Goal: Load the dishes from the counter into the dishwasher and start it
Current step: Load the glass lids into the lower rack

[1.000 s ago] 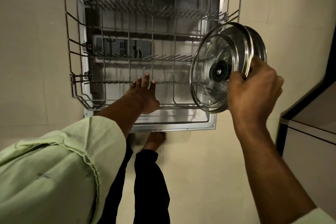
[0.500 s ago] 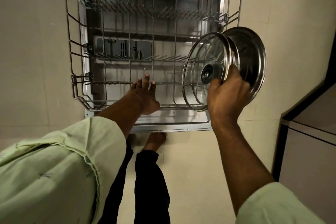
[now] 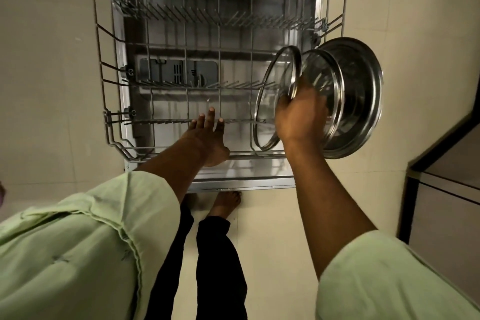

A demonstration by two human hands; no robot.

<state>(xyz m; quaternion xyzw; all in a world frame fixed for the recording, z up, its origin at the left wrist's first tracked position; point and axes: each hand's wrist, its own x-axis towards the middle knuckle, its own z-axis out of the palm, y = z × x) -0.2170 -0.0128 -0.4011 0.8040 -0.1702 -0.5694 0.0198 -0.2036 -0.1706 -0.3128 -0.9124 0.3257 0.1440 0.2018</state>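
The right hand (image 3: pixel 298 117) is clamped around the near edges of three round pieces held on edge together: a glass lid (image 3: pixel 271 86) with a metal rim on the side toward the left hand, a second lid (image 3: pixel 322 73) just behind it, and a steel plate (image 3: pixel 363 86) on the outer side. The bundle hangs over the right front corner of the pulled-out wire rack (image 3: pixel 104 91), with the glass lid's lower rim down among the wires there; whether it touches them cannot be told. The left hand (image 3: pixel 207 138) is well apart from the lids, released, with its fingers straight and spread over the front row of prongs and its thumb near the rack's front rail. Below both hands lies the lowered dishwasher door (image 3: pixel 246 179), and nearer still a bare foot (image 3: pixel 226 201) on the pale tiled floor (image 3: pixel 52 60). A cabinet (image 3: pixel 446 202) stands beyond the right forearm.
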